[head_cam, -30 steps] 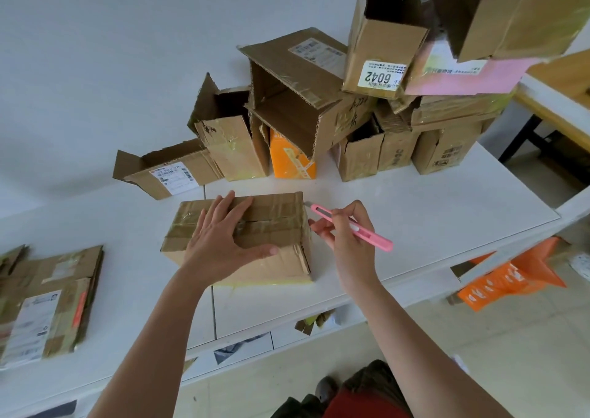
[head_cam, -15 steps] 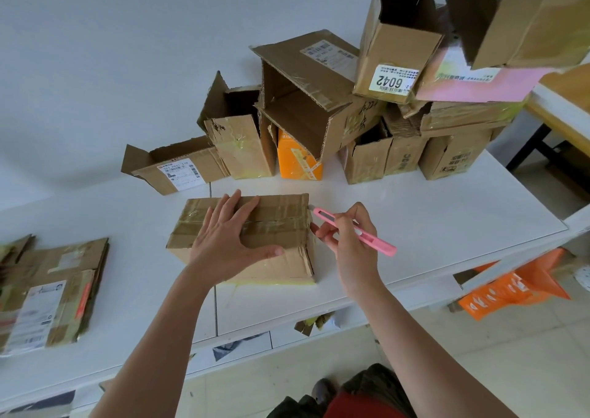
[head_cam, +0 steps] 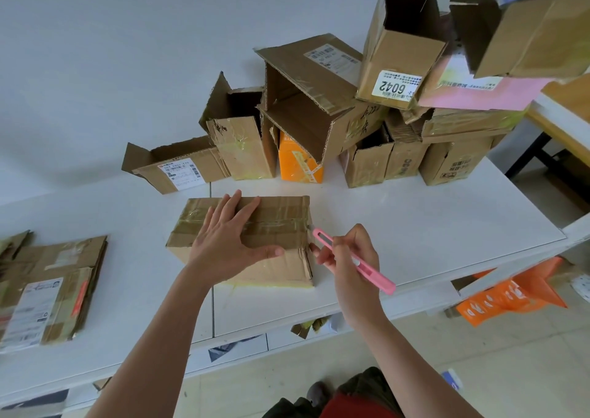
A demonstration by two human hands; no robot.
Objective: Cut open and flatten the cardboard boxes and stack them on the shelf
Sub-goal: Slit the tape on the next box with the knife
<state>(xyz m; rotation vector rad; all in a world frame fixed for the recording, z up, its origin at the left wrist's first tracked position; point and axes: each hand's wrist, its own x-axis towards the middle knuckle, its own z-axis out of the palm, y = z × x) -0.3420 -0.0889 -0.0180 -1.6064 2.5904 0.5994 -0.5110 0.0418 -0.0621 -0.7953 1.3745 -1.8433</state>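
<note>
while left hand (head_cam: 228, 245) lies flat on taped box (head_cam: 281, 223) | right hand (head_cam: 348, 255) grips pink cutter (head_cam: 367, 266) at its right edge

Taped brown cardboard box (head_cam: 281, 226) lying closed on white table (head_cam: 415, 226); opened boxes (head_cam: 319, 114) piled behind, flattened stack (head_cam: 54, 286) at left.

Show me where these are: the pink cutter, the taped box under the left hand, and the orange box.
pink cutter (head_cam: 370, 271), head view, middle of the handle
taped box (head_cam: 281, 223), head view, taped top face
orange box (head_cam: 295, 162), head view, front face
</note>
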